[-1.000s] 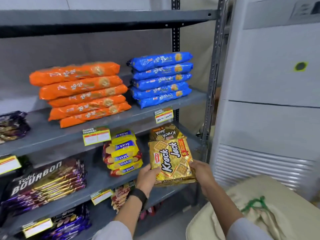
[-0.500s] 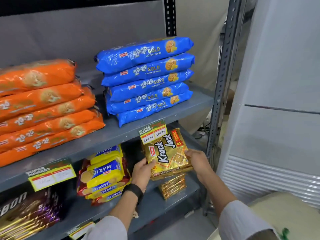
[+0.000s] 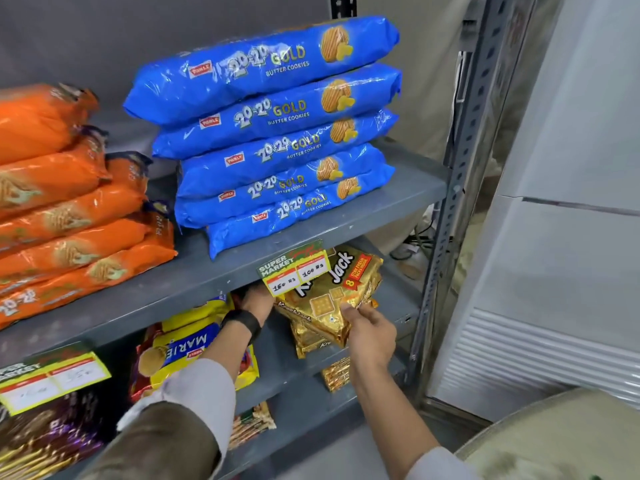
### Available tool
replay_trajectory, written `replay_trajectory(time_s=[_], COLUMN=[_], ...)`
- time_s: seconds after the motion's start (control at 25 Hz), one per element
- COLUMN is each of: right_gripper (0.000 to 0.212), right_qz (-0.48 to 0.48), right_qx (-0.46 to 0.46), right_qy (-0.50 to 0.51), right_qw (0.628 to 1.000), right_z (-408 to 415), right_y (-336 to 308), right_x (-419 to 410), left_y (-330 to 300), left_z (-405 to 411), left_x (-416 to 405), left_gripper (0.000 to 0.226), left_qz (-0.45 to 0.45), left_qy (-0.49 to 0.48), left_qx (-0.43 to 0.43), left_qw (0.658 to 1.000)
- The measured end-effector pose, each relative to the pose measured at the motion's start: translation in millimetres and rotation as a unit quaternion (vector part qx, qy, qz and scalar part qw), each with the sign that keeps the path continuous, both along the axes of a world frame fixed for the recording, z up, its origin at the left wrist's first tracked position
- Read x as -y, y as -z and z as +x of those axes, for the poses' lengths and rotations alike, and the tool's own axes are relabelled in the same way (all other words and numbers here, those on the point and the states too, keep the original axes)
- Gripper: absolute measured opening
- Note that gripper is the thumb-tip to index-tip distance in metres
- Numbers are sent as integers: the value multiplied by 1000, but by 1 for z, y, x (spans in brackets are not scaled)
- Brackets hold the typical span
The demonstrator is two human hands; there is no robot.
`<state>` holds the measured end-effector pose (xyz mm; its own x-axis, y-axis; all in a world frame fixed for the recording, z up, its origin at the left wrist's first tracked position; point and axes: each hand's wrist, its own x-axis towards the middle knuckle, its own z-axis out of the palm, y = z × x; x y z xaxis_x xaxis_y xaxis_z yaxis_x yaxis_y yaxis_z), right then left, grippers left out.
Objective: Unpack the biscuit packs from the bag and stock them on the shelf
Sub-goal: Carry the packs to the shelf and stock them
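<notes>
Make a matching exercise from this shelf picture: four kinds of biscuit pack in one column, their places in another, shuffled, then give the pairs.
Packs
1. blue 20-20 Gold packs
2. orange packs
3. Krack Jack pack
4. Marie packs

Places
A. lower shelf, left of the left hand
B. upper shelf, right stack
C. held between both hands, right hand at its near corner
D. upper shelf, left stack

Pairs: 1-B, 2-D, 3-C, 4-A

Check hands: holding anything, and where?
Both hold the gold cracker pack: right hand pinches its near right corner; left hand grips its left edge.
</notes>
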<state>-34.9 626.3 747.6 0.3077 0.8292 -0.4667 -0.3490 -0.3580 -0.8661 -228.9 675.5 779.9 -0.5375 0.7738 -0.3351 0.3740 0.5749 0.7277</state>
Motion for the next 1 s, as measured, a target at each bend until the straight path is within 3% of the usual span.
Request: replay_trajectory(time_s=[0.2, 0.32, 0.4, 0.48, 0.64, 0.76, 0.88, 1.0], right_gripper=[49, 49, 34, 20, 20, 25, 42, 38], right_qz=[0, 13, 24, 26, 15, 29, 108, 108], right_qx=[15, 20, 29, 28, 34, 143, 78, 30], right_qy=[-11, -32, -56, -63, -101, -58, -84, -167], right_qw=[1000, 999, 998, 997, 994, 988, 988, 980], right_z=[2, 3, 5, 13, 30, 46, 64, 64], right_y=[-3, -2, 0, 2, 4, -4, -18, -23], right_x=[-3, -1, 0, -3, -11, -23, -52, -82], left_y=[-4, -6, 4, 10, 23, 28, 33, 31], left_z=[9, 35, 70, 113, 159, 161, 158, 156], left_x=[8, 55, 97, 126, 125, 117, 114, 109], left_gripper=[42, 59, 69, 75, 88, 87, 78, 70], left_qz=[144, 189, 176, 132, 158, 193, 192, 212], left_qy=[-119, -127, -156, -121, -48, -67, -75, -67], left_qx=[149, 223, 276, 325, 334, 317, 305, 328], left_qw=[971, 948, 932, 929, 928, 926, 930, 918])
